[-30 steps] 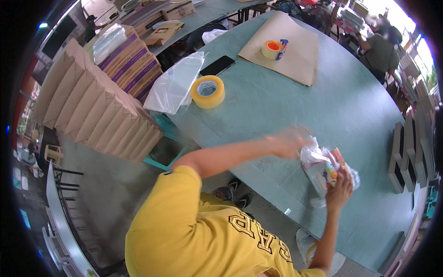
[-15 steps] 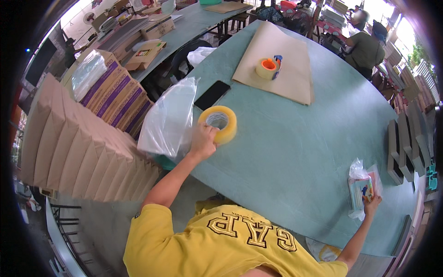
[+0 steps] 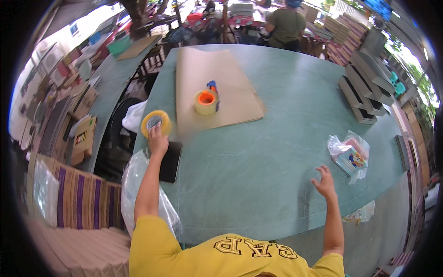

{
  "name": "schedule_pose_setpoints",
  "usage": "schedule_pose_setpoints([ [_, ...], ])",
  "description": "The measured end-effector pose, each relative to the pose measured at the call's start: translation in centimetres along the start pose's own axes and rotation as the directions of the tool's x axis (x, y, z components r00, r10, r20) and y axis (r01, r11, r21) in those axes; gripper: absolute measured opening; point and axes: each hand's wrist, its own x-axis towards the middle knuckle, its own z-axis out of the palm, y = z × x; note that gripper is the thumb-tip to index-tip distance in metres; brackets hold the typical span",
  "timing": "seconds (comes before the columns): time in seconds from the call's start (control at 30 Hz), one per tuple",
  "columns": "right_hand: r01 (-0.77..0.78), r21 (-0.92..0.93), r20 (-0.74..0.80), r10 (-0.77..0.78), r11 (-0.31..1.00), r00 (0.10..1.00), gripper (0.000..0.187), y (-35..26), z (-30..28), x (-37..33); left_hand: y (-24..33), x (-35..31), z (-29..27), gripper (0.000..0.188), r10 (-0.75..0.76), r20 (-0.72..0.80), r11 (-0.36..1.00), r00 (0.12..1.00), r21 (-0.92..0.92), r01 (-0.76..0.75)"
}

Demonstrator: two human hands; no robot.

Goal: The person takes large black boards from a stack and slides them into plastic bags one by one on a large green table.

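Note:
My left hand (image 3: 158, 140) grips a wide roll of yellowish tape (image 3: 167, 125) at the table's left edge, fingers hooked into its core. Just nearer than the roll lies a black phone (image 3: 170, 162), partly covered by my wrist. A clear plastic bag (image 3: 136, 184) lies below my left forearm. My right hand (image 3: 326, 183) hovers over the right part of the table, empty, fingers spread and curved. Beyond it rests a clear plastic packet (image 3: 351, 158) with a colourful printed card inside. A tape roll in an orange and blue dispenser (image 3: 206, 102) stands on brown paper sheets (image 3: 230, 78).
The green table (image 3: 258, 184) has a curved far edge. Grey box-like pieces (image 3: 364, 92) are stacked at its far right. Cartons with purple stripes (image 3: 78, 198) and brown stacks (image 3: 92, 251) stand at the left. A second table (image 3: 110, 76) and a person in a dark shirt (image 3: 287, 25) are farther off.
My right hand has let go of the packet and drawn back from it. My left hand has carried the tape roll to the far side of the phone. The view has turned rightward.

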Motion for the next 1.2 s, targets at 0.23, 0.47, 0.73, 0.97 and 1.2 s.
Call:
schedule_pose_setpoints([
  [0.23,-0.272,-0.136,-0.14,0.254,0.953,0.957,0.05,2.0,5.9,-4.8,4.5,-16.6,-9.5,0.061,-0.358,0.11,0.909,0.927,0.269,0.319],
  [0.47,-0.399,-0.199,-0.274,0.34,0.895,0.899,0.049,-0.8,8.3,-4.7,5.4,-17.6,-11.2,0.033,-0.433,0.162,0.839,0.887,0.431,0.332],
  [0.73,-0.23,-0.126,-0.287,0.186,0.965,0.94,0.047,0.3,7.6,-5.4,-0.9,-17.6,-9.9,0.013,-0.51,0.098,0.86,0.855,0.065,0.506],
  [0.97,-0.013,0.144,-0.181,0.039,0.99,0.983,0.04,2.1,5.4,-7.7,7.4,-14.1,-22.6,0.024,-0.456,0.019,0.723,0.89,-0.575,0.383],
  [1.2,-0.402,0.907,0.386,0.132,0.128,0.913,0.045,0.1,1.4,-5.0,29.0,-14.0,-18.2,0.008,0.832,0.153,0.433,0.533,-0.78,-0.452],
])
